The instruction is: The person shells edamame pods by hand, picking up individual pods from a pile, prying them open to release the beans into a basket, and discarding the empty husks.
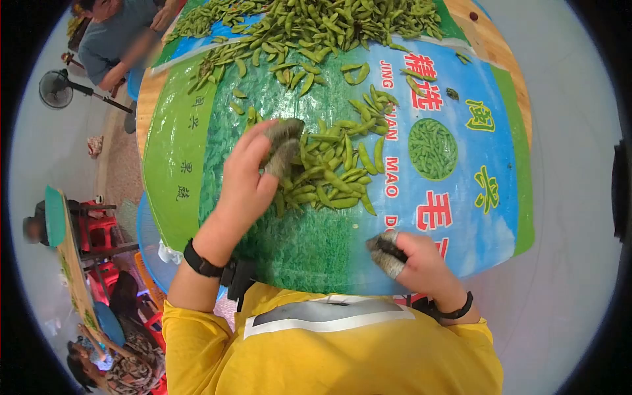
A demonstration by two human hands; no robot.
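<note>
My left hand [249, 168] reaches over the left side of a small pile of green edamame pods [336, 161]. Grey, dirty wraps cover its fingertips, which are apart and bent down at the pods. My right hand [415, 258] is low over the near right part of the printed plastic sheet [303, 250], away from the pile. Its wrapped fingers are curled together with a dark patch between them; whether they hold something cannot be made out. Both wrists wear black bands.
A large heap of pods [316, 23] covers the far side of the wooden table [513, 85]. Loose pods [421, 84] lie right of the pile. One person [112, 43] sits at the far left, another [125, 362] at the lower left. A fan [56, 89] and red stools [100, 230] stand left.
</note>
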